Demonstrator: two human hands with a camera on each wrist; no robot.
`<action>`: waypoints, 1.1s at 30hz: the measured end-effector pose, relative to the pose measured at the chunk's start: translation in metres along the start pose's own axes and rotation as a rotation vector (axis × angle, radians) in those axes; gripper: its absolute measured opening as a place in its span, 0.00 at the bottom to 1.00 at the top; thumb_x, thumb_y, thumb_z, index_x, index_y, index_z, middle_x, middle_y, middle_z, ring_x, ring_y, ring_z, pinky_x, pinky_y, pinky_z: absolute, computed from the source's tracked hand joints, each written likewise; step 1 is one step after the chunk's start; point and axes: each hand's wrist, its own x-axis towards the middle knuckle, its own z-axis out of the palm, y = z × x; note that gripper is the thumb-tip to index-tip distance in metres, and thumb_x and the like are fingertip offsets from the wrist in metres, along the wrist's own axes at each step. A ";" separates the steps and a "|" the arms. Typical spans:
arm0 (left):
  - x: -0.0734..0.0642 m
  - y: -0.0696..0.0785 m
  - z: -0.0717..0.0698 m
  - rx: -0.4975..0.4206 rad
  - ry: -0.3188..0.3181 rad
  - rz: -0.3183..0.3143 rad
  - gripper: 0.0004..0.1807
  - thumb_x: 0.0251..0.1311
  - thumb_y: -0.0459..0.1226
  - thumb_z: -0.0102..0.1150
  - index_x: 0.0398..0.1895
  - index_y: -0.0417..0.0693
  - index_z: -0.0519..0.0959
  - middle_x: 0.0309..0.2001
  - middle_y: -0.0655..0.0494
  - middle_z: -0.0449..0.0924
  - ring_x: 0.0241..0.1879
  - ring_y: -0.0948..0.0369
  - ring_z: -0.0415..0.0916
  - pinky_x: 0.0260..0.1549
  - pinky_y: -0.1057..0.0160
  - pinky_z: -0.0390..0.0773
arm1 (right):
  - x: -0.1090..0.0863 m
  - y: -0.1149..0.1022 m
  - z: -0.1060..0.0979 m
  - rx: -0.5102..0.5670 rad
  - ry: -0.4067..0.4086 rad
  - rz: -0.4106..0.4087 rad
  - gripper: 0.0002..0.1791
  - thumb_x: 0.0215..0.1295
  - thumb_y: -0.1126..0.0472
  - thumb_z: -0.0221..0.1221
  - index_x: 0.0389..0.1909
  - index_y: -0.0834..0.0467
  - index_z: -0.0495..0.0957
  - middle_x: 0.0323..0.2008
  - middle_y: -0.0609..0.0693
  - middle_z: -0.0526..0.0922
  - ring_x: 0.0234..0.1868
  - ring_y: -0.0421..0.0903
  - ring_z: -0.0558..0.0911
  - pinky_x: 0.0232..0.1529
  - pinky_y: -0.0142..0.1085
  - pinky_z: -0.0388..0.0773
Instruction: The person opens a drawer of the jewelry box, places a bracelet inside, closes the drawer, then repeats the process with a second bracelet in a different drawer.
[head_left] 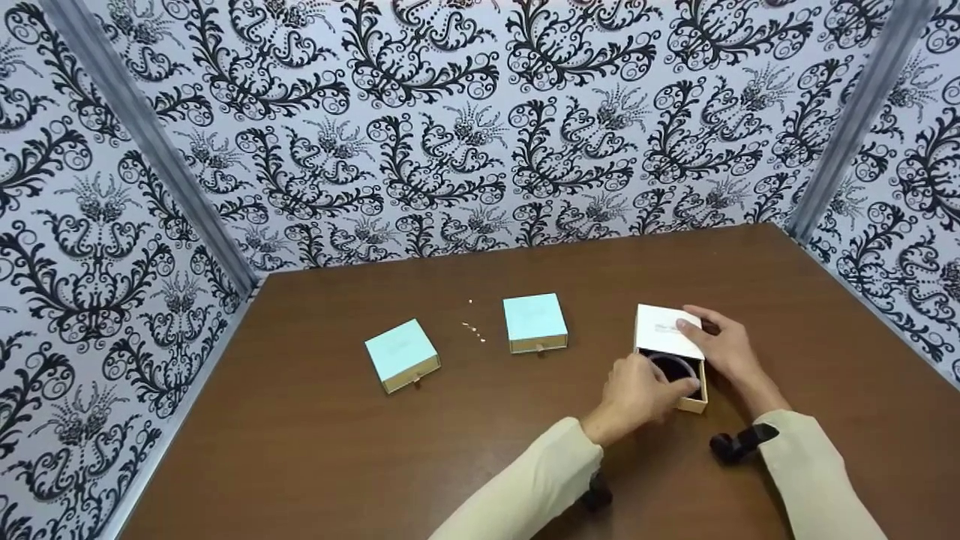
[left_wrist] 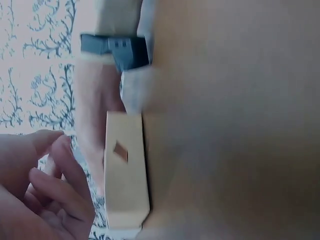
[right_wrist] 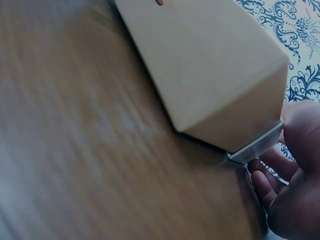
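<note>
A drawer-style box with a white sleeve (head_left: pixel 660 330) stands on the right part of the table, its tan drawer (head_left: pixel 691 406) pulled out toward me. My right hand (head_left: pixel 724 349) holds the sleeve by its right side, thumb on top. Over the dark drawer interior, my left hand (head_left: pixel 634 390) pinches a greyish ring-shaped bracelet (head_left: pixel 684 362), partly covered by the fingers. Seen from the left wrist, the drawer front (left_wrist: pixel 125 185) has a small brown pull tab, and the left fingers (left_wrist: pixel 65 192) are curled. The right wrist view shows the right hand (right_wrist: pixel 295 175) at the sleeve end.
Two closed mint-green boxes lie to the left, one mid-table (head_left: pixel 535 319) and one further left (head_left: pixel 403 352). Several tiny pale bits (head_left: pixel 472 328) are scattered between them. Patterned wall panels (head_left: pixel 480 135) border the brown table (head_left: pixel 315 450) at the back and sides.
</note>
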 end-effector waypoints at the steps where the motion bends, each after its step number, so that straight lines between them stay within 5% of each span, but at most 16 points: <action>1: -0.003 0.000 0.002 -0.028 -0.019 -0.001 0.26 0.55 0.52 0.72 0.06 0.48 0.80 0.06 0.61 0.75 0.05 0.71 0.66 0.08 0.74 0.64 | 0.000 0.001 0.000 -0.003 0.009 -0.001 0.35 0.71 0.42 0.57 0.68 0.62 0.71 0.64 0.70 0.74 0.52 0.44 0.78 0.41 0.17 0.69; 4: -0.008 -0.001 0.006 -0.099 -0.054 -0.027 0.25 0.58 0.48 0.72 0.06 0.47 0.81 0.05 0.60 0.74 0.03 0.69 0.67 0.05 0.74 0.64 | 0.000 0.002 0.001 -0.002 0.018 -0.001 0.34 0.71 0.42 0.58 0.68 0.62 0.72 0.63 0.69 0.75 0.48 0.37 0.76 0.41 0.17 0.70; 10: -0.008 -0.012 0.012 -0.204 -0.046 -0.140 0.22 0.55 0.41 0.74 0.07 0.46 0.79 0.04 0.59 0.72 0.02 0.68 0.65 0.03 0.73 0.61 | -0.001 0.001 0.002 -0.009 0.010 -0.002 0.35 0.71 0.42 0.57 0.68 0.62 0.71 0.66 0.70 0.72 0.63 0.57 0.73 0.43 0.16 0.65; 16: -0.009 -0.017 0.013 -0.291 -0.047 -0.215 0.19 0.54 0.40 0.75 0.10 0.45 0.79 0.06 0.56 0.75 0.03 0.67 0.66 0.04 0.72 0.63 | -0.001 0.001 0.003 -0.035 0.032 -0.006 0.33 0.70 0.42 0.59 0.67 0.62 0.73 0.63 0.69 0.76 0.55 0.47 0.75 0.43 0.16 0.66; 26: -0.010 -0.016 0.012 -0.389 -0.064 -0.239 0.14 0.54 0.35 0.74 0.15 0.45 0.80 0.10 0.48 0.80 0.04 0.66 0.68 0.04 0.72 0.64 | -0.002 0.000 0.002 0.027 0.009 -0.004 0.34 0.72 0.44 0.57 0.68 0.63 0.71 0.66 0.69 0.72 0.65 0.59 0.71 0.44 0.15 0.65; 33: -0.011 -0.011 0.018 -0.453 -0.008 -0.231 0.14 0.54 0.29 0.71 0.15 0.41 0.78 0.10 0.45 0.79 0.05 0.61 0.71 0.04 0.66 0.71 | -0.001 -0.001 0.000 0.029 -0.002 0.007 0.35 0.71 0.42 0.57 0.69 0.63 0.70 0.67 0.70 0.71 0.66 0.59 0.71 0.45 0.15 0.64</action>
